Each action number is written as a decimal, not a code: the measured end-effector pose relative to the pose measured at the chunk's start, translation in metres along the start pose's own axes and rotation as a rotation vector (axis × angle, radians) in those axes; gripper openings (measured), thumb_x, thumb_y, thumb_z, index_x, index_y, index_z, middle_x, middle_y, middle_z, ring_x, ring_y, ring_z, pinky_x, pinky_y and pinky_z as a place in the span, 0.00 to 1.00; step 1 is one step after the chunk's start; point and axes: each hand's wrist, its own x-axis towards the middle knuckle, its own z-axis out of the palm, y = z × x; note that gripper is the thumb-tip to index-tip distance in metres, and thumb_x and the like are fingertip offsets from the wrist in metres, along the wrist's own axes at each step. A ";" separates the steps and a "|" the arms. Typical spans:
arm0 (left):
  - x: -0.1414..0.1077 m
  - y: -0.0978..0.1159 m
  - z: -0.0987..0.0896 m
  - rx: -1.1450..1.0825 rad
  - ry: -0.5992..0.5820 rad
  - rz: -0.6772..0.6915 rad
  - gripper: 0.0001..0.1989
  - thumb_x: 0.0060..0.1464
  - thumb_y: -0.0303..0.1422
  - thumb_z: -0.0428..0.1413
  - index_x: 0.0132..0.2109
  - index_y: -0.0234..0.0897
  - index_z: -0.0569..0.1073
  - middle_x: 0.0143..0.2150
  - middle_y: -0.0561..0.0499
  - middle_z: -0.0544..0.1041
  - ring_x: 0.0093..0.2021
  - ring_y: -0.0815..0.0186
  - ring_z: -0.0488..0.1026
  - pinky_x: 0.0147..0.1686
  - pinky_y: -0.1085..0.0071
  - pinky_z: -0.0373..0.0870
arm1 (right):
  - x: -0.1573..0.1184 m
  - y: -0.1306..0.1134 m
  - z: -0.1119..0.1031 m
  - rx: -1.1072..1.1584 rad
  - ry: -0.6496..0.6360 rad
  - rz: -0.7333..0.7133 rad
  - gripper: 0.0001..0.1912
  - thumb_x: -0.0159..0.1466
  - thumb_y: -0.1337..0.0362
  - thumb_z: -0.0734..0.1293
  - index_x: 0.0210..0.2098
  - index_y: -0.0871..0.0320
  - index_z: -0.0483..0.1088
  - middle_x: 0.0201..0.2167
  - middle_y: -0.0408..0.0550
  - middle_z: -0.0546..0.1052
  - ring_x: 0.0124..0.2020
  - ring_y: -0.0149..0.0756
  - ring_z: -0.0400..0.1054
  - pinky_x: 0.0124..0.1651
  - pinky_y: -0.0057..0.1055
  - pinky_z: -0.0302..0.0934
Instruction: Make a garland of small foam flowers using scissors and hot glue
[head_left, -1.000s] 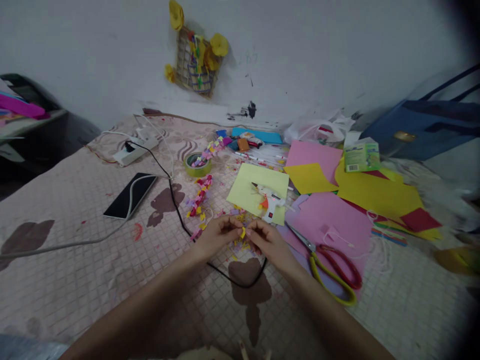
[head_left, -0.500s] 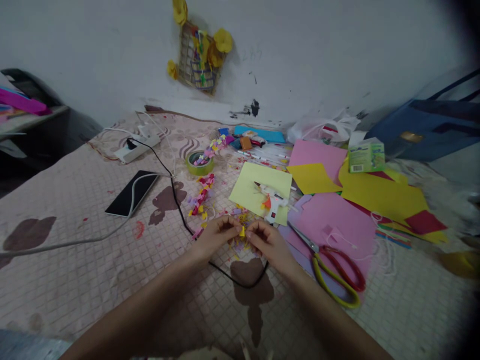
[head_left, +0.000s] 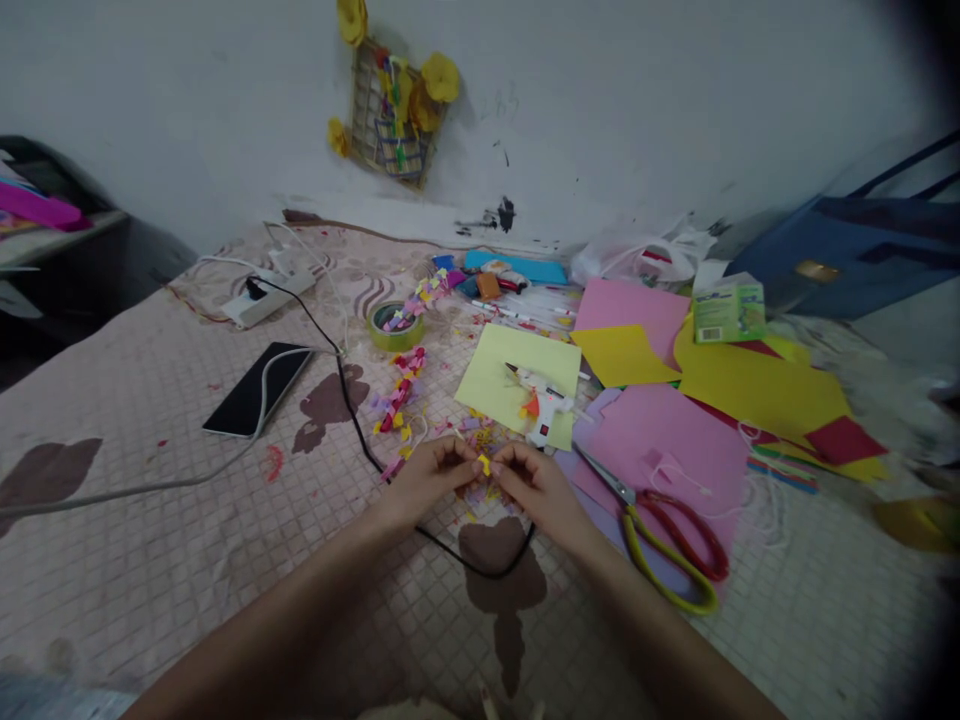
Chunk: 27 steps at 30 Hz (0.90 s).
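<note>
Between my fingertips is a small yellow paper piece (head_left: 485, 464). My left hand (head_left: 435, 478) pinches it from the left, and my right hand (head_left: 536, 482) pinches its other side. Small pink, yellow and purple scraps (head_left: 480, 428) lie under and behind my fingers. A white hot glue gun (head_left: 550, 408) rests on a pale yellow sheet (head_left: 487, 370) just beyond my right hand. Left of it lies a strand of pink, red and yellow paper pieces (head_left: 400, 392). Scissors with red and yellow handles (head_left: 667, 540) lie to the right of my right hand.
A black cord (head_left: 480, 572) loops beneath my wrists. On the left are a phone (head_left: 259, 390) and a white power strip (head_left: 268, 298). A tape roll (head_left: 396, 335) stands behind. Pink sheets (head_left: 679, 430), yellow sheets (head_left: 757, 385) and a blue bag (head_left: 847, 250) fill the right side.
The yellow paper piece has turned slightly between my fingertips and now looks more pinched or folded. Both hands stay in nearly the same place. The whole view has shifted a little.
</note>
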 end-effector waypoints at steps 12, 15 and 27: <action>-0.003 0.002 0.001 -0.032 0.053 -0.003 0.15 0.45 0.40 0.62 0.31 0.32 0.69 0.23 0.55 0.71 0.22 0.75 0.65 0.24 0.76 0.62 | -0.018 -0.016 -0.052 -0.419 0.151 -0.124 0.10 0.64 0.59 0.59 0.31 0.57 0.66 0.25 0.42 0.69 0.26 0.31 0.62 0.30 0.26 0.57; -0.003 0.003 0.003 -0.102 0.075 -0.006 0.15 0.45 0.39 0.62 0.32 0.32 0.69 0.25 0.54 0.74 0.23 0.74 0.67 0.25 0.76 0.63 | -0.045 -0.013 -0.094 -0.739 0.219 -0.021 0.09 0.62 0.58 0.60 0.30 0.56 0.65 0.24 0.43 0.71 0.25 0.33 0.64 0.30 0.28 0.56; 0.002 0.006 0.008 -0.185 0.081 -0.021 0.15 0.45 0.39 0.62 0.33 0.33 0.70 0.29 0.50 0.77 0.27 0.71 0.72 0.29 0.73 0.67 | -0.109 0.041 -0.143 -1.105 0.228 0.215 0.16 0.56 0.49 0.64 0.30 0.55 0.60 0.29 0.49 0.72 0.30 0.41 0.67 0.31 0.33 0.58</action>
